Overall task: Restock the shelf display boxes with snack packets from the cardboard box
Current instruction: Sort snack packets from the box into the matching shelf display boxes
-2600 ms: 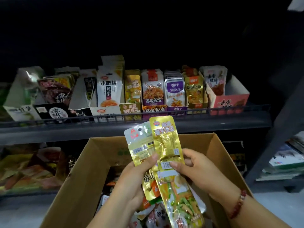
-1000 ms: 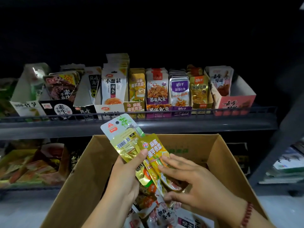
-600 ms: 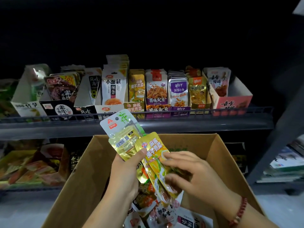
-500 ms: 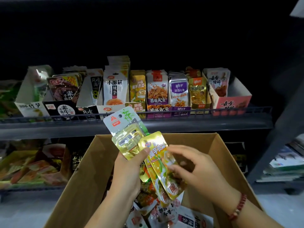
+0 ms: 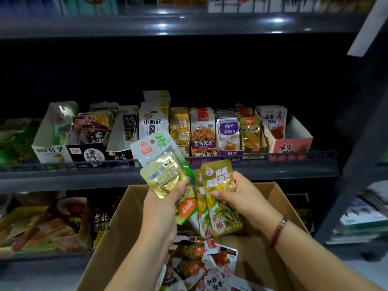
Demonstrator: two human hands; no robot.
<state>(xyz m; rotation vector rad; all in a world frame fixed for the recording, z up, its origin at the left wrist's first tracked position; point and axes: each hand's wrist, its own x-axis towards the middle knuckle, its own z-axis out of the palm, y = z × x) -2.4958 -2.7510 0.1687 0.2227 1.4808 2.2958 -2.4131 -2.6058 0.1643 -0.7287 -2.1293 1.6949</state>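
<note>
Standing wide open along the bottom centre of the frame, the cardboard box (image 5: 270, 198) is holding a loose heap of snack packets (image 5: 201, 267) — plenty is waiting to be moved, by my judgement. Above it, across the middle of the frame, the shelf display boxes (image 5: 289, 147) are sitting in a tight row behind a low wire rail (image 5: 273, 154). Just left of centre, the left hand (image 5: 162, 208) is gripping a fanned bunch of packets (image 5: 165, 175), thumb pressing on the gold one in front. Beside it, the right hand (image 5: 241, 198) is pinching two gold konjac packets (image 5: 220, 198) between thumb and fingers, over the box. The matching gold display box (image 5: 180, 128) is sitting at middle centre, already looking full — forcing more in is risking buckled packets or a neighbour tipping. The left fan is looking slippery too; foil sliding on foil could be letting one drop.
</note>
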